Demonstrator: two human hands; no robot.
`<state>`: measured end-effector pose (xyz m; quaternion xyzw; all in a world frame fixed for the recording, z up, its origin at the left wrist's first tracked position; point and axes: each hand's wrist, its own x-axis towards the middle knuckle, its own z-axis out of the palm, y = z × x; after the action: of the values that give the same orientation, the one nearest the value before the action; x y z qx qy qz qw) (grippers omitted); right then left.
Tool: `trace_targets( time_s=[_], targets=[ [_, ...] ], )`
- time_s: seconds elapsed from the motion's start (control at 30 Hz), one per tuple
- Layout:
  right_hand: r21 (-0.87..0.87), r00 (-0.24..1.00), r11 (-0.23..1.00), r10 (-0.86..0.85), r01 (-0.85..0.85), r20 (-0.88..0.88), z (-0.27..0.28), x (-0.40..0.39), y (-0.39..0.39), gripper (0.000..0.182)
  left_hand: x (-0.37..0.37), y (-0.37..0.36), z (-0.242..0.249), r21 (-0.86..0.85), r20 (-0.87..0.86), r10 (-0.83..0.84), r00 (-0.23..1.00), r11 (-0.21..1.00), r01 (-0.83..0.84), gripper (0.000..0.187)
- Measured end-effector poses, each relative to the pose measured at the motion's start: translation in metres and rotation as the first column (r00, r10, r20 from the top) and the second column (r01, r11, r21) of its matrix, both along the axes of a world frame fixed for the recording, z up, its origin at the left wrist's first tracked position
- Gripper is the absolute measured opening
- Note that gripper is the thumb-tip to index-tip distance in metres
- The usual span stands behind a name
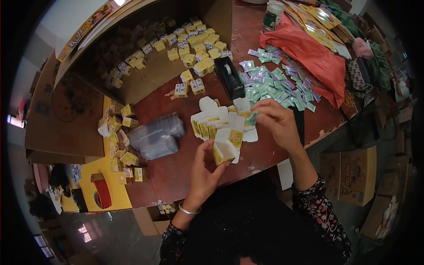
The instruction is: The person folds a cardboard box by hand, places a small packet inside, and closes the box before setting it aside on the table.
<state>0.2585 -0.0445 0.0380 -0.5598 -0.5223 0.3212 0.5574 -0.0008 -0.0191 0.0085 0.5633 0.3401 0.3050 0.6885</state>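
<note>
My left hand (205,172) is closed around a small yellow box (224,152) with its white inside showing and its flaps up. Just to the right, my right hand (276,123) pinches a small green sachet (252,118) between thumb and fingertips. Behind the held box lies a stack of flattened yellow-and-white cartons (207,123). A pile of green and purple sachets (269,84) spreads beyond my right hand. The black tape dispenser (229,77) stands between that pile and the cardboard box.
A large cardboard box (154,73) on its side holds many small yellow boxes (194,42). Clear plastic sleeves (157,134) lie left of the cartons, near more small boxes (129,158). A red plastic bag (309,55) and a jar (273,15) are at the back right.
</note>
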Motion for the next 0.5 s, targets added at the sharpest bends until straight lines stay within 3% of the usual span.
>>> trace_targets(
  time_s=[0.07,0.1,0.2,0.23,0.33,0.4,0.5],
  targets=[
    [0.085,0.985,0.987,0.13,-0.14,0.113,0.014,-0.029,-0.01,0.013,0.006,-0.002,0.004,0.079,-0.049,0.031,0.998,0.997,-0.027,0.067],
    [-0.018,0.98,0.987,0.164,-0.163,0.11,0.021,-0.038,-0.015,0.013,0.008,-0.002,0.005,0.151,-0.069,0.034,0.997,0.988,-0.023,0.067],
    [0.063,0.862,0.989,0.088,-0.137,0.498,0.03,-0.051,-0.015,0.014,0.009,-0.006,0.002,0.215,-0.033,0.054,0.998,0.976,-0.045,0.067],
    [0.041,0.842,0.983,0.131,-0.178,0.524,0.029,-0.051,-0.015,0.014,0.008,-0.006,0.0,0.213,-0.006,0.063,0.998,0.975,-0.06,0.067],
    [-0.016,0.752,0.96,0.23,-0.28,0.617,0.029,-0.049,-0.016,0.018,0.005,-0.003,-0.003,0.431,-0.066,0.056,0.996,0.902,-0.022,0.07],
    [-0.035,0.662,0.943,0.258,-0.33,0.704,0.035,-0.046,-0.013,0.021,0.005,-0.006,-0.005,0.405,-0.04,0.065,0.997,0.913,-0.043,0.069],
    [-0.237,0.696,0.879,0.473,-0.414,0.54,0.046,-0.045,-0.017,0.03,0.001,-0.01,-0.002,0.344,0.072,0.034,0.997,0.937,-0.057,0.073]
  ],
)
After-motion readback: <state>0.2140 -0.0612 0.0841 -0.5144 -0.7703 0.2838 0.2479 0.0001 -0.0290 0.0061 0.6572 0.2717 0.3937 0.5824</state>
